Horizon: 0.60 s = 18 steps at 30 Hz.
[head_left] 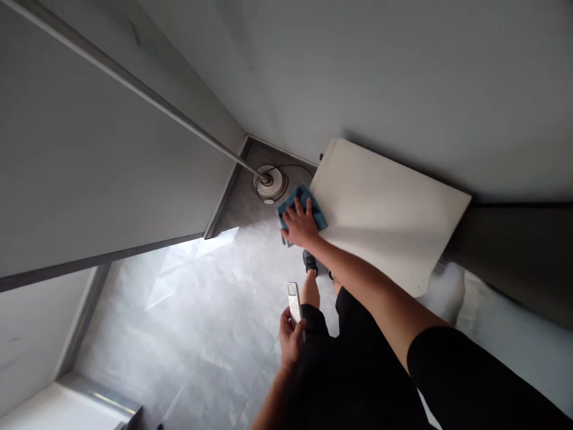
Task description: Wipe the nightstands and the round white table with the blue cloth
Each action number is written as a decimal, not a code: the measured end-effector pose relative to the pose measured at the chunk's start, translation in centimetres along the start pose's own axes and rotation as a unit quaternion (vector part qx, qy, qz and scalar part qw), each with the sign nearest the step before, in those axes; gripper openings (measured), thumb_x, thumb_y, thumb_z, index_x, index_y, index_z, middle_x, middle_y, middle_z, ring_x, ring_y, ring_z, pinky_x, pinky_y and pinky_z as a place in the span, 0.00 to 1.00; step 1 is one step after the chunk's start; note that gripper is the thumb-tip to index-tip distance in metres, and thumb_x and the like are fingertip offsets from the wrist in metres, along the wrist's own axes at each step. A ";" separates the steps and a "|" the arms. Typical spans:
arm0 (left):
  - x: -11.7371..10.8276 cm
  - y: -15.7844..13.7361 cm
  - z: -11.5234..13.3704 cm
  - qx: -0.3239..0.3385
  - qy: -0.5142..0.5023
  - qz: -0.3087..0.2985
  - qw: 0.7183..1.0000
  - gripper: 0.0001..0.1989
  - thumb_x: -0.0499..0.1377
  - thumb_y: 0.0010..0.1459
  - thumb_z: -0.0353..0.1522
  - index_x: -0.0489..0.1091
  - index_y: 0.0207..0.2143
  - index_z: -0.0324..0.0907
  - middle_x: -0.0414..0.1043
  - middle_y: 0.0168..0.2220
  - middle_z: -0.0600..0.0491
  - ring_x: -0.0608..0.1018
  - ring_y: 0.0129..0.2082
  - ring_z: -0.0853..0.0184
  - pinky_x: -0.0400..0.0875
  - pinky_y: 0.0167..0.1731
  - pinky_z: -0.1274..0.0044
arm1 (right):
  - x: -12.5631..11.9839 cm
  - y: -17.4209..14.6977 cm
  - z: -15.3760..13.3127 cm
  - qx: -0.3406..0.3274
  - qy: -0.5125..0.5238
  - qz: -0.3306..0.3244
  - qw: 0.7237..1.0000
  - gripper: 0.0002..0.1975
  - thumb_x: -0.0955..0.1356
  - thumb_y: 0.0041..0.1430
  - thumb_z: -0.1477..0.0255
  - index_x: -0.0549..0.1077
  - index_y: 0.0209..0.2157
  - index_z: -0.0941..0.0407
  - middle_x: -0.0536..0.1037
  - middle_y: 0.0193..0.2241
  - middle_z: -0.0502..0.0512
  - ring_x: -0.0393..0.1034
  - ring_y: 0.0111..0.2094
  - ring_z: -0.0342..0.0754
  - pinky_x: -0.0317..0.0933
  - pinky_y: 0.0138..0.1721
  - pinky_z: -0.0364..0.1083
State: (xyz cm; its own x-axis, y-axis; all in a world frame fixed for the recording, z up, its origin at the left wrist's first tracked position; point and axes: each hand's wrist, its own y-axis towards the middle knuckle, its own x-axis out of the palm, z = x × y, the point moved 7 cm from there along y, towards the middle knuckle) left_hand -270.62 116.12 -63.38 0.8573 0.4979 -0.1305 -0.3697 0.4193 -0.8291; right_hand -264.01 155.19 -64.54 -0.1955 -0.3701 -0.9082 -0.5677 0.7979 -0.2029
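Observation:
My left hand [292,337] is wrapped round a white remote control [294,303], its small display at the upper end, held upright in front of my left knee. My right hand [301,224] reaches forward with fingers spread over a blue cloth [319,216] with dark patches. The cloth lies against the left edge of a white tabletop [385,209], partly hanging past that edge. My palm covers the middle of the cloth. What is under the tabletop is hidden.
A floor lamp's round base [270,183] with a looped cord stands in the corner, its pole [179,117] slanting to the upper left. Grey walls [425,89] rise behind the tabletop. Right of it is a dark bed side [514,257]. Below spreads grey glossy floor [201,316].

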 end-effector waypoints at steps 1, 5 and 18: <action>0.2 0.0 0.1 -0.006 0.007 -0.003 1.000 0.36 0.78 0.47 0.47 0.76 0.55 0.44 0.79 0.34 0.55 0.78 0.32 0.65 0.72 0.34 0.75 | 1.4 -1.6 -1.4 -0.029 -0.003 -0.007 1.000 0.32 0.72 0.78 0.58 0.75 0.76 0.59 0.69 0.80 0.70 0.43 0.85 0.81 0.26 0.81 0.88; 0.7 0.4 1.4 -0.010 0.042 -0.013 0.999 0.39 0.78 0.46 0.48 0.74 0.57 0.44 0.79 0.35 0.56 0.79 0.31 0.66 0.71 0.34 0.76 | 6.4 -8.2 -4.1 -0.133 -0.046 -0.039 0.989 0.31 0.67 0.81 0.72 0.70 0.80 0.44 0.57 0.87 0.51 0.43 0.87 0.69 0.47 0.82 0.82; 7.4 2.5 6.6 0.015 0.212 -0.092 0.973 0.42 0.77 0.46 0.49 0.71 0.60 0.43 0.79 0.34 0.57 0.80 0.29 0.64 0.74 0.30 0.75 | 7.7 -36.1 11.9 0.109 -0.004 0.060 0.992 0.26 0.70 0.82 0.67 0.77 0.75 0.35 0.75 0.77 0.50 0.61 0.82 0.66 0.35 0.83 0.81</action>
State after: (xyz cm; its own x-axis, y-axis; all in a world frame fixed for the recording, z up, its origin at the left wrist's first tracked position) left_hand -267.60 125.87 -62.81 0.9784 0.0572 -0.1985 -0.2003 0.4978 -0.8438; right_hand -235.55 129.17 -68.58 -0.2440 -0.2629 -0.9335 -0.3546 0.9201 -0.1664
